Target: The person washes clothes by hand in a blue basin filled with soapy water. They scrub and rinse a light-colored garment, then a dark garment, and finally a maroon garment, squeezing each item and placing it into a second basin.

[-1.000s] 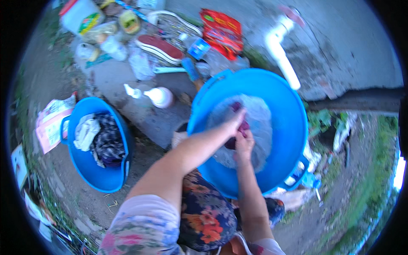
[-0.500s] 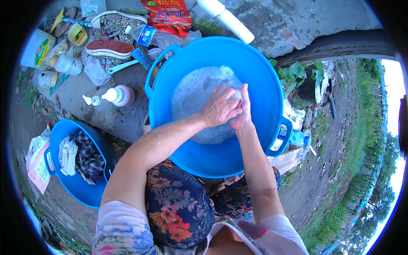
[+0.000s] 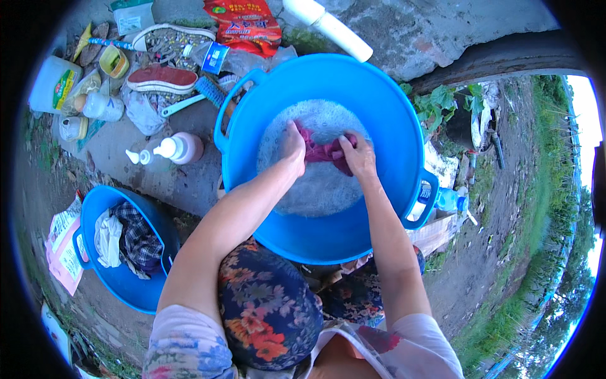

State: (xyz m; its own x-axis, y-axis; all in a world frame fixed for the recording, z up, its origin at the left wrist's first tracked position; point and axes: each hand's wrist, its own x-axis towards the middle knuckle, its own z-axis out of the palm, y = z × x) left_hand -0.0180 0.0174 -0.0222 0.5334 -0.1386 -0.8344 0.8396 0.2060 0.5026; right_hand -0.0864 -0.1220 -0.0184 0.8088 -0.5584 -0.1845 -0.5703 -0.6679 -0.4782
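A wet dark pink cloth (image 3: 320, 150) is stretched between my two hands, just over the sudsy water (image 3: 315, 196) in a large blue basin (image 3: 394, 183). My left hand (image 3: 293, 150) is closed on the cloth's left end, its fingertips partly hidden. At the other end my right hand (image 3: 359, 155) pinches a bunched part of the cloth, thumb and fingers curled round it. White foam lies on the water around both hands. The basin stands before my knees, with a handle on each side.
At lower left, a smaller blue tub (image 3: 120, 278) holds a dark checked garment (image 3: 140, 237) and a white cloth (image 3: 108, 240). Left of the basin are a pump bottle (image 3: 183, 148), a scrub brush (image 3: 211, 91) and a red shoe (image 3: 162, 78). A white tube (image 3: 341, 38) lies beyond.
My hands were pressed together over the water, mostly hiding what they held. Now they have moved apart, and the dark pink cloth shows spread between them.
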